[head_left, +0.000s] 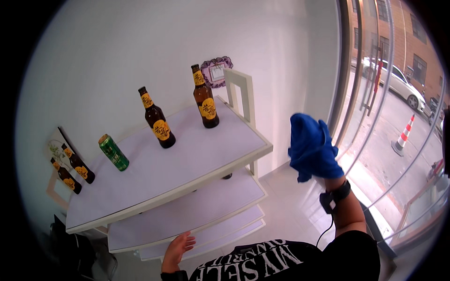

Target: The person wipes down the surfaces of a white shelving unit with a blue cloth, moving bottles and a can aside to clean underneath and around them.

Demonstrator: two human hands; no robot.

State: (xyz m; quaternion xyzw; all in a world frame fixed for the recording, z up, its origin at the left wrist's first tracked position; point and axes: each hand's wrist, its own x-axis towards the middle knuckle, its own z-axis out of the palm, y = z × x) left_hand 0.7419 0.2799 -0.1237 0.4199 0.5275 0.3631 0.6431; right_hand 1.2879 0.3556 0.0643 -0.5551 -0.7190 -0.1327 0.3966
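My right hand is raised off the shelf unit's right end, holding a bunched blue cloth. The cloth covers its fingers. A black strap with a small dark box and cable circles that wrist. My left hand is low at the front, beside the unit's lower shelves, fingers apart and nothing in them. On the white top shelf stand a brown bottle at the right, another brown bottle, a green can, and two more brown bottles at the left end.
Lower shelves sit under the top one. An upright end frame rises at its right corner. A purple-edged plaque hangs on the wall. Glass doors stand to the right, with a traffic cone and white car outside.
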